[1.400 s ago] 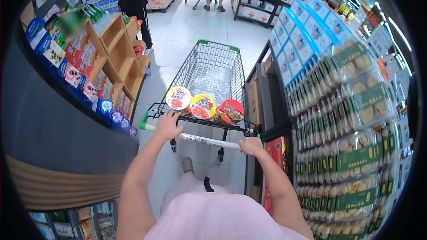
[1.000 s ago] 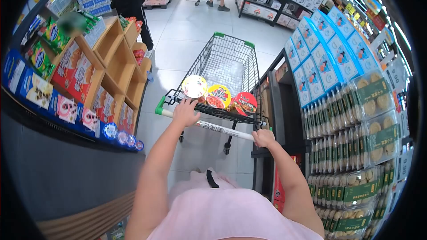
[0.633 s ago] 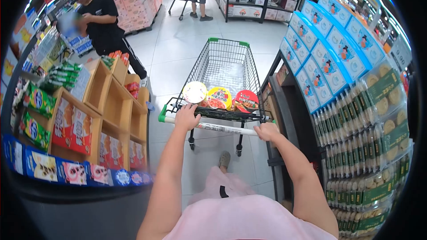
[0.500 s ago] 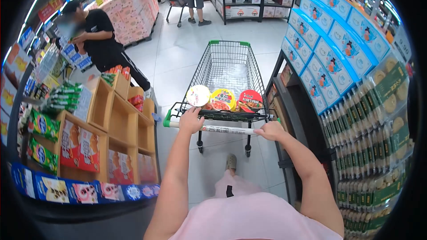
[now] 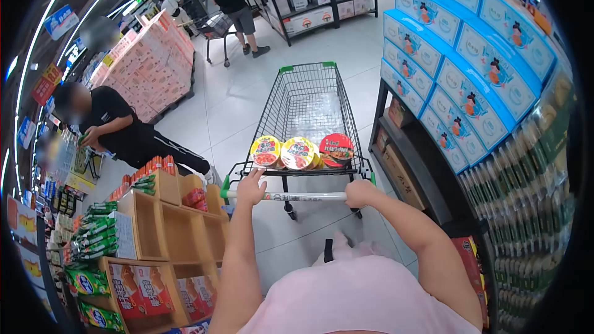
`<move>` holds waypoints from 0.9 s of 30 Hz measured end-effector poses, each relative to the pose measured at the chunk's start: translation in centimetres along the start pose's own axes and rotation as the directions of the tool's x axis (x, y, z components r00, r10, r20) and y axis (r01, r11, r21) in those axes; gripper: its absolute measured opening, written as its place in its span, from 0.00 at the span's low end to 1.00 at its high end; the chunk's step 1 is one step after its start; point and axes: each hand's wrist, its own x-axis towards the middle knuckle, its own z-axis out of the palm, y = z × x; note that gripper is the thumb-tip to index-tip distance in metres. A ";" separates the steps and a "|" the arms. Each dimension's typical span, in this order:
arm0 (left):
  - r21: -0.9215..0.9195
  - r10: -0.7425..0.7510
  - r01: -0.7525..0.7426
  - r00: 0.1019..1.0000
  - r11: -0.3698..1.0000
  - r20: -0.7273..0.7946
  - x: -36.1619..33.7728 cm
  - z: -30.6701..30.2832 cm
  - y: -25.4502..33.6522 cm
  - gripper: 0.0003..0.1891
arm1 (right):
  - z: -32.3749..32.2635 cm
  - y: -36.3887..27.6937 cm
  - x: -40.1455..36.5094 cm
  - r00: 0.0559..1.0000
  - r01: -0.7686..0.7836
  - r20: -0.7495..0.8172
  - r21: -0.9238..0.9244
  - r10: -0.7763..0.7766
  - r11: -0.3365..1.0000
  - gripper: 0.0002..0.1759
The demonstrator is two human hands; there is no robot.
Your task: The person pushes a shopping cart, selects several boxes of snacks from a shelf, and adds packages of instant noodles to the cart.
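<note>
In the head view, the right hand (image 5: pixel 361 194) is wrapped round the white handle (image 5: pixel 309 197) at the shopping cart (image 5: pixel 303 108)'s near end. The left hand (image 5: pixel 252 189) lies over the handle's left part; whether it closes there, I cannot tell. Three noodle cups (image 5: pixel 297 153) sit inside the cart, nearest the handle. Stacked cartons (image 5: pixel 461 71) stand right of the cart.
</note>
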 end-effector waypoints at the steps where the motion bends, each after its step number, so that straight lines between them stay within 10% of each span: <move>1: 0.063 -0.060 0.059 0.998 0.996 0.003 1.3 0.3 -1.0 0.27 | -0.4 -0.2 1.0 1.000 -0.004 0.000 0.010 0.004 1.000 0.17; 6: 0.301 -0.289 0.304 0.953 0.904 -0.096 6.8 -0.1 -2.0 0.20 | -3.2 -0.5 6.1 0.999 -0.038 -0.025 0.042 0.039 0.998 0.17; 13: 0.423 -0.205 0.182 0.979 0.888 0.009 18.3 0.2 -8.1 0.27 | -7.7 -1.5 13.2 0.989 -0.144 -0.013 0.115 0.147 0.983 0.19; 17: 0.376 -0.110 0.081 0.992 0.923 0.055 25.1 -0.7 -10.8 0.27 | -9.1 -1.4 18.2 0.979 -0.182 -0.070 0.137 0.193 0.974 0.21; 21: 0.314 0.114 -0.040 0.969 0.949 -0.221 31.6 1.1 -14.3 0.22 | -12.4 -1.9 22.9 0.959 -0.275 -0.017 0.165 0.281 0.947 0.21; 27: 0.021 -0.105 0.110 0.979 0.994 -0.172 39.1 0.3 -11.4 0.24 | -15.5 -1.5 31.4 0.929 -0.360 -0.001 0.220 0.369 0.907 0.22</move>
